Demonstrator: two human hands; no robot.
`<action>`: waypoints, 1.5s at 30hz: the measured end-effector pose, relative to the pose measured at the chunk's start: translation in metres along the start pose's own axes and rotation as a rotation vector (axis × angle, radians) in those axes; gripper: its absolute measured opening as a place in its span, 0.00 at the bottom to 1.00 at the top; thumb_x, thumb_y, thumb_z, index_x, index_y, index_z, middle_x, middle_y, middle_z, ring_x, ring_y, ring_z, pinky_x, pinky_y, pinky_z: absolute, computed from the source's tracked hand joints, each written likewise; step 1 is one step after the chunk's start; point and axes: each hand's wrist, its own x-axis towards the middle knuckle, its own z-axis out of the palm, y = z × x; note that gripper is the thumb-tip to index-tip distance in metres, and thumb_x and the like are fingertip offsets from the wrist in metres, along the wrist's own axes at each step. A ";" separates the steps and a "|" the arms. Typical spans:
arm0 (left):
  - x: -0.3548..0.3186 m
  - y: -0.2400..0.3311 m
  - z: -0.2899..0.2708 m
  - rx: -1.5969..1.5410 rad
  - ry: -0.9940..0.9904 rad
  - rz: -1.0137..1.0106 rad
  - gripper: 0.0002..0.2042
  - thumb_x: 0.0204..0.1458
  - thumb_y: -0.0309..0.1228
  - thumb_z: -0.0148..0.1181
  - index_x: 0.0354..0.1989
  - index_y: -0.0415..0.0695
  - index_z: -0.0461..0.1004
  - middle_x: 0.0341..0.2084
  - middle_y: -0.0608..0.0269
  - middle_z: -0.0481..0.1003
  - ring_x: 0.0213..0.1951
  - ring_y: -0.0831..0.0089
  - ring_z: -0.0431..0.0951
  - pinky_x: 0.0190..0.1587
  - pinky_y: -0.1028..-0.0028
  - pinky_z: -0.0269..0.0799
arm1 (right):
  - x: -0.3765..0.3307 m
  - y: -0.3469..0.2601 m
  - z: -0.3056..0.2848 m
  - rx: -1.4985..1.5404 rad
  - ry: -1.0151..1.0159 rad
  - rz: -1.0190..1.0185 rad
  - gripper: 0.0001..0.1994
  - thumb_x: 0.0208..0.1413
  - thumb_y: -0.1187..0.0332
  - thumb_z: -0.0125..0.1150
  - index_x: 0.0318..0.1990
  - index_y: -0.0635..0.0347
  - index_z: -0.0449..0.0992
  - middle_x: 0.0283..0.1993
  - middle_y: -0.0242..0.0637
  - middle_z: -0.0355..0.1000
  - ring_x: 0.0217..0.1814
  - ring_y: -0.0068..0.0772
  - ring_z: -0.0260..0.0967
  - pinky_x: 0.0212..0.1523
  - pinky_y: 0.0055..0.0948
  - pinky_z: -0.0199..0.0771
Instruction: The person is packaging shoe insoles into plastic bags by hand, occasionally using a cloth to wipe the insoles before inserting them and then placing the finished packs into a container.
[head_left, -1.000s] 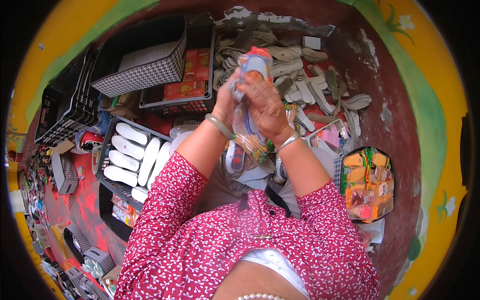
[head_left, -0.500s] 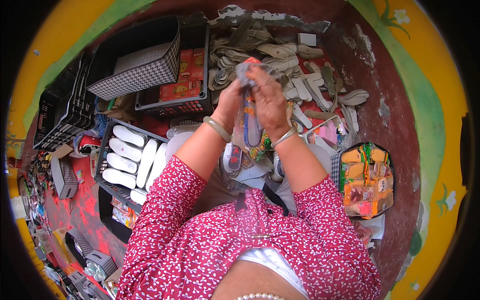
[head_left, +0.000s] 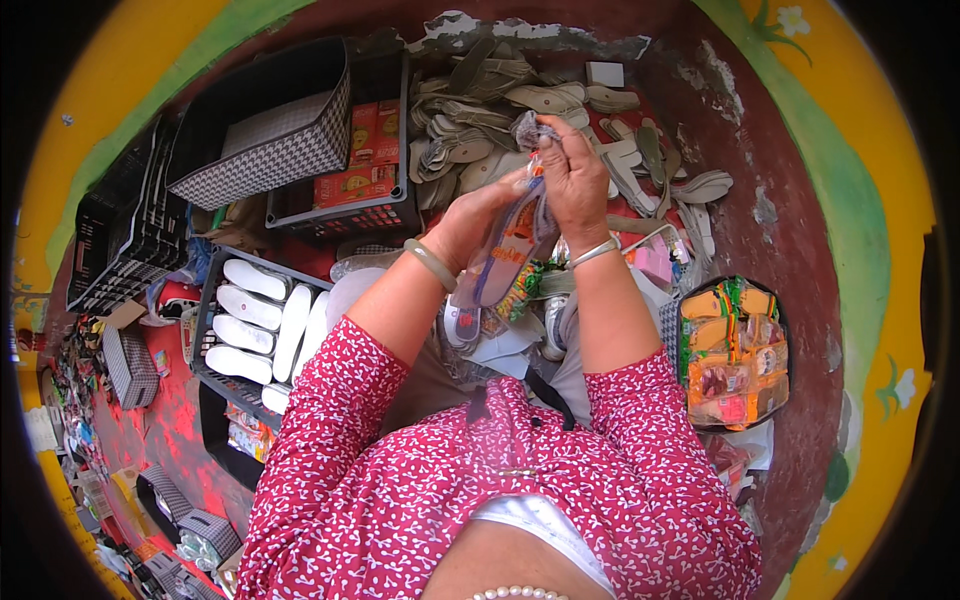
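"What is the person holding?"

"A long, sole-shaped thing (head_left: 512,245) with a blue edge and orange marks. It is tilted, up over the lap, between the two hands. The marks are too blurry to read."

"And the hands?"

"The right hand (head_left: 580,185) pinches a grey bunched bit (head_left: 534,130) at the top end. The left hand (head_left: 478,218) touches the left side. I can't tell how tight."

"Any other writing?"

"Yes, light print on the red boxes (head_left: 358,185). They sit in a dark crate (head_left: 355,222), under a checked basket (head_left: 270,155). The orange packs (head_left: 735,345) have little labels, too small to read. They fill a basket (head_left: 671,325) by the right knee."

"What's in the crate on the left?"

"White soles (head_left: 296,325) lie in that black crate (head_left: 235,390). A big heap of pale soles (head_left: 465,140) is on the floor, past the hands."
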 end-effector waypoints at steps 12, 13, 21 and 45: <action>0.006 0.001 -0.003 0.005 0.215 0.046 0.22 0.52 0.22 0.51 0.57 0.39 0.59 0.44 0.56 0.72 0.44 0.68 0.75 0.48 0.67 0.73 | 0.014 0.023 -0.028 0.681 0.106 0.564 0.17 0.62 0.64 0.47 0.54 0.63 0.66 0.41 0.35 0.74 0.39 0.21 0.69 0.41 0.24 0.70; 0.007 0.002 -0.004 -0.012 0.222 0.060 0.22 0.52 0.22 0.51 0.57 0.39 0.59 0.44 0.56 0.72 0.44 0.68 0.75 0.48 0.67 0.73 | 0.012 0.008 -0.034 0.559 0.081 0.473 0.17 0.62 0.64 0.46 0.55 0.62 0.66 0.43 0.36 0.73 0.41 0.22 0.69 0.43 0.25 0.70; 0.004 -0.006 -0.024 0.088 0.084 0.042 0.19 0.53 0.24 0.53 0.54 0.37 0.62 0.48 0.59 0.69 0.48 0.69 0.71 0.52 0.71 0.67 | -0.017 -0.015 0.014 -0.338 -0.208 -0.404 0.13 0.58 0.62 0.50 0.48 0.54 0.73 0.53 0.37 0.68 0.57 0.41 0.64 0.54 0.35 0.63; 0.002 0.005 -0.011 -0.012 0.165 0.170 0.24 0.48 0.19 0.50 0.57 0.38 0.59 0.47 0.57 0.69 0.48 0.66 0.72 0.53 0.67 0.67 | -0.022 0.000 0.009 -0.165 -0.150 -0.204 0.15 0.57 0.69 0.51 0.51 0.54 0.71 0.54 0.40 0.67 0.58 0.40 0.62 0.55 0.31 0.63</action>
